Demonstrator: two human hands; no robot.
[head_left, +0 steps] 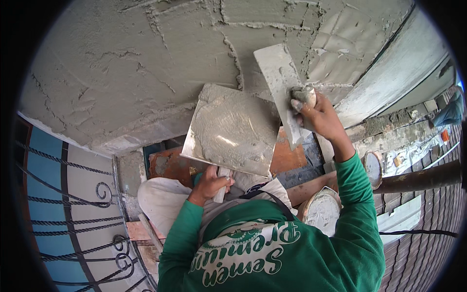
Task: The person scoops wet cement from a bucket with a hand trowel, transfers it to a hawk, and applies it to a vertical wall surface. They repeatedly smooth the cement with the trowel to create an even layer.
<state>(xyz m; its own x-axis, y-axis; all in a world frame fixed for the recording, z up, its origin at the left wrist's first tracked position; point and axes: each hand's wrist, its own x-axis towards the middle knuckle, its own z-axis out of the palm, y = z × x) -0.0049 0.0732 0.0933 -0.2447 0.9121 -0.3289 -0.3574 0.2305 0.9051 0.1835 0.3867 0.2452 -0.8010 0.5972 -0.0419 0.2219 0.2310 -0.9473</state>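
My left hand (212,186) is wrapped round the handle of a square metal plasterer's hawk (228,134), held in front of my body. A thin smear of wet grey mortar covers most of its plate, with shiny bare metal near the middle. My right hand (317,114) grips the mortar-caked handle of a long rectangular plastering trowel (278,73), to the right of the hawk. The trowel's far end lies over the freshly plastered wall (146,53); whether it touches cannot be told. Ridges and lines mark the grey plaster.
A bucket of grey mortar (323,211) stands by my right elbow, with another bucket (373,168) beyond it. Twisted black iron railing (78,199) lies at the left. A brown pipe (423,179) and roof tiles (438,214) are at the right, near another person's blue clothing (450,112).
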